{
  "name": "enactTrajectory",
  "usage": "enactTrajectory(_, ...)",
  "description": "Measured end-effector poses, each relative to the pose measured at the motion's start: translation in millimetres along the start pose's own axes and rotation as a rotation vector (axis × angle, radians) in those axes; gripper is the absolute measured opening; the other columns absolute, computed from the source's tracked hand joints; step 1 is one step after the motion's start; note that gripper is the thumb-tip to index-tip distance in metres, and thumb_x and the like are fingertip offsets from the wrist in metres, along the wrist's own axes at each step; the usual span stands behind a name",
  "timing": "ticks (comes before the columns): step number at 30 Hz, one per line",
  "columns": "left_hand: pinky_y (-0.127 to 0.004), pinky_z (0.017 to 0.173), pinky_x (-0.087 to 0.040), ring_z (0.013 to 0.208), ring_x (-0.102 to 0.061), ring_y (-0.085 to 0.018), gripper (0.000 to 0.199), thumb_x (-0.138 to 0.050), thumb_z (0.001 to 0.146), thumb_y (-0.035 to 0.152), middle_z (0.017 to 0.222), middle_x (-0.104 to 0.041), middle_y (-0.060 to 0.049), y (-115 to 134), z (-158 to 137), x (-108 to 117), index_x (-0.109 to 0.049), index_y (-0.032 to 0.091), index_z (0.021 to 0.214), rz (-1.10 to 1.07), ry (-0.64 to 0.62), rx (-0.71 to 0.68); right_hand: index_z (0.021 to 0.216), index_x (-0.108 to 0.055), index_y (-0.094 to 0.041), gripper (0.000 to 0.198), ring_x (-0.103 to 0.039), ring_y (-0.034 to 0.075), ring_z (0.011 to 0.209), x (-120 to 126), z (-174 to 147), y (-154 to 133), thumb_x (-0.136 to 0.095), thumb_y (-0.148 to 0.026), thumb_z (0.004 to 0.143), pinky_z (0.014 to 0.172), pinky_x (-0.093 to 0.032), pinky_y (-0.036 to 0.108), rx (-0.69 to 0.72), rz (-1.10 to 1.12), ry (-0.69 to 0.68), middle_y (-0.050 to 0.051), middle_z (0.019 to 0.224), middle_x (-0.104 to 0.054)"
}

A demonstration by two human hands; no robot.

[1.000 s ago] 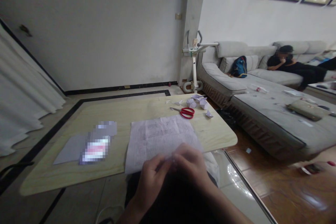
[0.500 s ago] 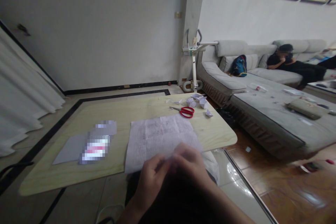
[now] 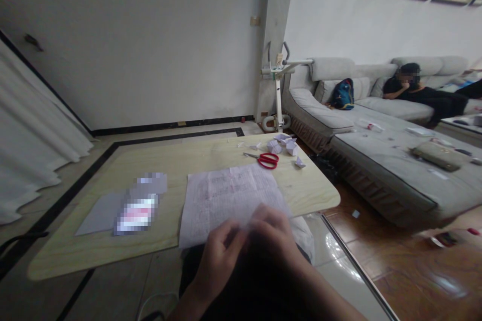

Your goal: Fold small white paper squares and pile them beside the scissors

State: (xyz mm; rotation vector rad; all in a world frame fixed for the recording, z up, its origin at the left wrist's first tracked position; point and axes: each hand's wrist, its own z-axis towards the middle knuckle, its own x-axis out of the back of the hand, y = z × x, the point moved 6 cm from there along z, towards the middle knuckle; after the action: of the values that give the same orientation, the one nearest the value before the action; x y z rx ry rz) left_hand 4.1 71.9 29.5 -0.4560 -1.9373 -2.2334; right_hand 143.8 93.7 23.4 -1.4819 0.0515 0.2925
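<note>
My left hand (image 3: 223, 249) and my right hand (image 3: 271, 233) meet fingertip to fingertip above my lap, at the near edge of the table. Both are closed in a pinch. Whatever sits between the fingers is blurred and mostly covered by them. Just beyond the hands lies a large written-on sheet of paper (image 3: 226, 193), its near edge overhanging the table. Red-handled scissors (image 3: 267, 161) rest past the sheet's far edge. Several folded paper pieces (image 3: 274, 146) are grouped at the table's far right corner, with a small one (image 3: 299, 162) apart from them.
The pale wooden table (image 3: 113, 165) carries a lit, pixelated phone-like object (image 3: 135, 214) and a white sheet (image 3: 98, 214) at left. A grey sofa (image 3: 387, 165) stands to the right, where a person (image 3: 410, 90) sits. Exercise equipment (image 3: 278, 95) is by the wall.
My hands stay almost in the same place, with only slight finger movement. The things on the table have not moved.
</note>
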Motion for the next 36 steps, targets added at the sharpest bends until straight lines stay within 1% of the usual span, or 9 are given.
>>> enactTrajectory(3, -0.022, 0.054, -0.049, 0.058, -0.063, -0.015, 0.027, -0.055, 0.092, 0.035, 0.061, -0.065, 0.0, 0, 1, 2, -0.063, 0.019, 0.072, -0.002, 0.04, 0.014, 0.059, -0.06, -0.018, 0.022, -0.051, 0.013, 0.058, 2, 2, 4, -0.072, -0.029, 0.074, 0.056, -0.04, 0.025, -0.004, 0.045, 0.029, -0.003, 0.06, -0.054)
enactTrajectory(7, -0.022, 0.052, -0.048, 0.055, -0.06, -0.015, 0.028, -0.056, 0.09, 0.035, 0.059, -0.063, 0.001, -1, 4, 6, -0.063, 0.018, 0.069, 0.012, 0.096, 0.019, 0.062, -0.061, -0.018, 0.023, -0.05, 0.014, 0.062, 1, 3, -1, -0.07, -0.032, 0.077, 0.06, -0.041, 0.025, 0.018, -0.082, 0.004, -0.002, 0.063, -0.055)
enactTrajectory(11, -0.022, 0.054, -0.05, 0.059, -0.063, -0.016, 0.019, -0.061, 0.085, 0.034, 0.066, -0.068, -0.001, -4, 4, 12, -0.068, 0.017, 0.078, -0.017, 0.16, 0.042, 0.07, -0.061, -0.018, 0.026, -0.051, 0.014, 0.065, -4, 2, -4, -0.067, -0.039, 0.083, 0.061, -0.041, 0.025, 0.008, -0.289, -0.132, -0.002, 0.067, -0.057)
enactTrajectory(14, -0.022, 0.056, -0.052, 0.062, -0.066, -0.017, 0.013, -0.066, 0.08, 0.03, 0.07, -0.071, -0.001, -5, 4, 14, -0.069, 0.018, 0.081, -0.072, 0.183, 0.053, 0.073, -0.06, -0.018, 0.026, -0.049, 0.014, 0.066, -8, -2, -5, -0.063, -0.039, 0.088, 0.061, -0.04, 0.024, 0.081, -0.405, -0.205, -0.002, 0.068, -0.055)
enactTrajectory(22, -0.023, 0.063, -0.053, 0.072, -0.067, -0.017, 0.013, -0.061, 0.087, 0.027, 0.076, -0.071, -0.001, 6, 3, 14, -0.068, 0.019, 0.081, -0.001, 0.189, -0.125, 0.077, -0.059, -0.02, 0.022, -0.053, 0.016, 0.072, -5, -3, -7, -0.062, -0.036, 0.09, 0.066, -0.044, 0.026, 0.114, -0.439, -0.15, -0.001, 0.073, -0.057)
enactTrajectory(25, -0.023, 0.062, -0.052, 0.068, -0.068, -0.017, 0.02, -0.055, 0.093, 0.028, 0.071, -0.071, -0.001, 2, 3, 12, -0.068, 0.019, 0.082, 0.042, 0.13, -0.109, 0.087, -0.063, -0.02, 0.013, -0.054, 0.018, 0.075, 5, 0, -27, -0.065, -0.033, 0.086, 0.068, -0.045, 0.028, 0.192, -0.532, -0.11, 0.001, 0.079, -0.058)
enactTrajectory(28, -0.022, 0.055, -0.049, 0.058, -0.065, -0.015, 0.023, -0.054, 0.094, 0.029, 0.062, -0.068, 0.001, 2, 2, 7, -0.067, 0.019, 0.077, 0.149, 0.045, -0.147, 0.096, -0.067, -0.021, 0.016, -0.057, 0.019, 0.08, 8, 1, -46, -0.069, -0.031, 0.084, 0.074, -0.046, 0.031, 0.279, -0.576, -0.115, 0.003, 0.086, -0.061)
enactTrajectory(31, -0.022, 0.06, -0.05, 0.065, -0.067, -0.016, 0.016, -0.057, 0.092, 0.025, 0.072, -0.072, -0.001, 9, 1, 6, -0.069, 0.019, 0.083, 0.22, 0.027, -0.259, 0.096, -0.071, -0.022, 0.017, -0.061, 0.019, 0.082, -2, -2, -43, -0.074, -0.027, 0.08, 0.072, -0.049, 0.029, 0.269, -0.558, -0.206, 0.004, 0.09, -0.065)
enactTrajectory(36, -0.023, 0.06, -0.051, 0.064, -0.067, -0.016, 0.019, -0.055, 0.092, 0.022, 0.07, -0.071, -0.001, 13, 1, 4, -0.068, 0.019, 0.079, 0.257, 0.02, -0.298, 0.085, -0.077, -0.021, 0.011, -0.062, 0.018, 0.073, -9, -4, -33, -0.069, -0.028, 0.086, 0.067, -0.051, 0.029, 0.336, -0.514, -0.114, 0.004, 0.078, -0.067)
